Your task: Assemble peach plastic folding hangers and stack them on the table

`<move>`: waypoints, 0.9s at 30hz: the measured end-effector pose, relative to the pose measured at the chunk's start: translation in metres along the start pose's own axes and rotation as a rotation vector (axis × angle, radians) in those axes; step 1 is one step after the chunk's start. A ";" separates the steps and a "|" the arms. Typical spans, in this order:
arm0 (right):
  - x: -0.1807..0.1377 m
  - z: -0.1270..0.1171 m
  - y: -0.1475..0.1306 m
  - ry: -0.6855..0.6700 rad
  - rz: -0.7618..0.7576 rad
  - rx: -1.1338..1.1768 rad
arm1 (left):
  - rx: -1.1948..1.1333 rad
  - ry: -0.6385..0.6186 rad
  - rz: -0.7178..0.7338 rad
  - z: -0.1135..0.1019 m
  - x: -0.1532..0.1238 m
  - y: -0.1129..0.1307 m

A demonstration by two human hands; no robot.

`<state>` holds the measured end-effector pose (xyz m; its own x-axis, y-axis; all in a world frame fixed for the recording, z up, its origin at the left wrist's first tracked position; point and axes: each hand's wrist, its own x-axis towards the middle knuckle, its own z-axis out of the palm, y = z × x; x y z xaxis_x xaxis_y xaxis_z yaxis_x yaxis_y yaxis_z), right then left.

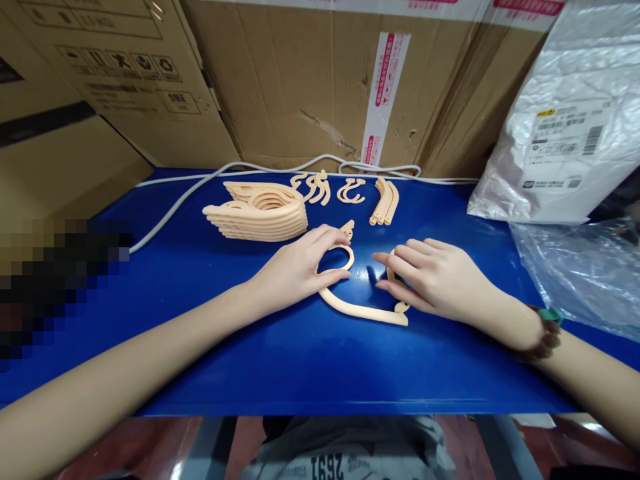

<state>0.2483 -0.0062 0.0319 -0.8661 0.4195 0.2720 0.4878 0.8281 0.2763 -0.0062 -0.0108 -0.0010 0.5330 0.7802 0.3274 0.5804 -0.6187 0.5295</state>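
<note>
A peach plastic hanger frame lies flat on the blue table between my hands. My left hand pinches the frame's curved loop end between thumb and fingers. My right hand rests on the frame's right side, fingers together and curled over a thin peach piece. Behind them a stack of the same peach hangers lies on the table. Loose peach hooks and a few curved strips lie further back.
Cardboard boxes stand along the back edge. A white cable runs across the table behind the stack. A white plastic parcel and a clear bag lie at the right. The table's near edge is just below my forearms.
</note>
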 end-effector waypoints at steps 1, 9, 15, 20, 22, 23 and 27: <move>0.000 0.000 0.000 -0.013 0.008 -0.007 | 0.001 -0.004 0.001 0.000 0.000 0.000; 0.001 0.001 -0.009 -0.029 -0.014 0.125 | 0.028 -0.031 -0.012 0.002 0.000 -0.004; 0.002 0.001 -0.017 -0.057 -0.088 0.218 | 0.038 -0.039 0.002 0.003 -0.001 -0.005; 0.001 0.001 -0.018 -0.099 -0.150 0.283 | 0.045 -0.040 0.008 0.003 0.000 -0.005; 0.000 0.002 -0.017 -0.095 -0.151 0.320 | 0.045 -0.039 0.007 0.003 0.000 -0.005; 0.000 0.002 -0.017 -0.090 -0.150 0.341 | 0.044 -0.040 0.005 0.003 0.000 -0.005; 0.000 0.004 -0.016 -0.092 -0.137 0.433 | 0.039 -0.045 0.004 0.001 0.000 -0.004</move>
<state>0.2401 -0.0184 0.0235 -0.9350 0.3104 0.1715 0.2945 0.9490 -0.1122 -0.0077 -0.0091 -0.0042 0.5624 0.7731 0.2934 0.6009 -0.6258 0.4973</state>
